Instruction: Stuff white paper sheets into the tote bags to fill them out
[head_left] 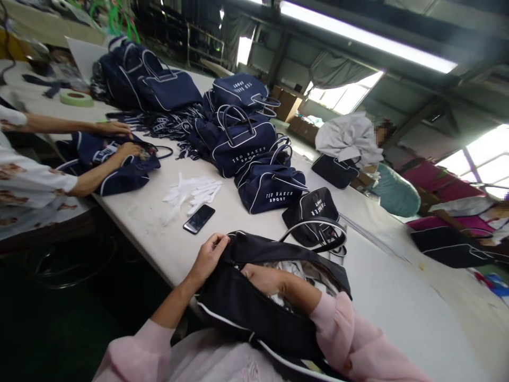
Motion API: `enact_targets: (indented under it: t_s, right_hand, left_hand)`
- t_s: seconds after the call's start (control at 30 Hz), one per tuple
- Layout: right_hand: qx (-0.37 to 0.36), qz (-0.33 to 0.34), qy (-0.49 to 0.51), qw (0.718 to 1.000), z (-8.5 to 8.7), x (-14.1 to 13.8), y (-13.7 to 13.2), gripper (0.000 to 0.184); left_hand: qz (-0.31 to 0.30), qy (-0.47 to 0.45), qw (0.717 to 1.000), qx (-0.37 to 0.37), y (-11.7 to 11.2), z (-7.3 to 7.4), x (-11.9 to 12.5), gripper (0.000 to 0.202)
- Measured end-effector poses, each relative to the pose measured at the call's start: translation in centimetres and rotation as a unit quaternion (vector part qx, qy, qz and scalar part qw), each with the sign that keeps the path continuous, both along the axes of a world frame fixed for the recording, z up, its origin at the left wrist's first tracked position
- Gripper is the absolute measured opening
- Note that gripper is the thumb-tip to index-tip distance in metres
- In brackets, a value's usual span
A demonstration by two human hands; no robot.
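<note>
A dark navy sports bag (pixel 246 310) with white piping lies open at the table's near edge in front of me. My left hand (pixel 209 257) pinches the bag's rim at its left end. My right hand (pixel 262 278) reaches down into the open bag among white paper stuffing, and its fingers are mostly hidden inside. The bag's handles (pixel 318 233) arch up behind the opening.
A black phone (pixel 199 218) and a heap of white paper strips (pixel 194 192) lie on the white table (pixel 382 286). Several navy bags (pixel 246 146) are piled beyond. At the left another person's hands (pixel 119 140) work on a navy bag. A tape roll (pixel 76 98) sits far left.
</note>
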State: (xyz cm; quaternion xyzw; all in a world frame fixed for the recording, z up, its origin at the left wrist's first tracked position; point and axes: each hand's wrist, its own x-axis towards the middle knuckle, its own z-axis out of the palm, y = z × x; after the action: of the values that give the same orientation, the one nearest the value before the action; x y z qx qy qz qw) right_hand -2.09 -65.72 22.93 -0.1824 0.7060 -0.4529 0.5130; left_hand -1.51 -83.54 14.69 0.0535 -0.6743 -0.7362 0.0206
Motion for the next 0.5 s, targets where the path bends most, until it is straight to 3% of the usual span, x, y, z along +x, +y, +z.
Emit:
enact_targets:
  t_s: [0.13,0.2,0.27,0.33,0.4,0.5]
  right_hand:
    - [-0.048,0.018,0.174,0.983,3.8,-0.3,3.0,0.017]
    - [-0.018,-0.016,0.246,0.969,5.7,-0.3,4.4,0.024]
    - [0.0,-0.067,0.254,0.965,6.6,-0.1,5.5,0.024]
    - [-0.008,-0.107,0.239,0.965,6.2,0.2,6.3,0.024]
    - [-0.015,-0.136,0.224,0.965,4.8,0.6,6.7,0.024]
    - [-0.031,-0.18,0.237,0.954,1.9,1.4,6.7,0.027]
  left_hand:
    - [0.011,-0.004,1.0,-0.026,-1.0,0.7,1.7,0.04]
    - [0.018,-0.013,0.999,-0.047,-1.7,0.5,2.7,0.04]
    - [0.028,-0.023,0.998,-0.055,-2.4,0.2,3.2,0.04]
    - [0.044,-0.023,0.997,-0.066,-3.2,0.0,3.0,0.041]
    - [0.044,-0.021,0.995,-0.092,-3.9,0.0,2.1,0.044]
    - [-0.04,-0.025,0.985,-0.165,-4.3,0.8,0.6,0.045]
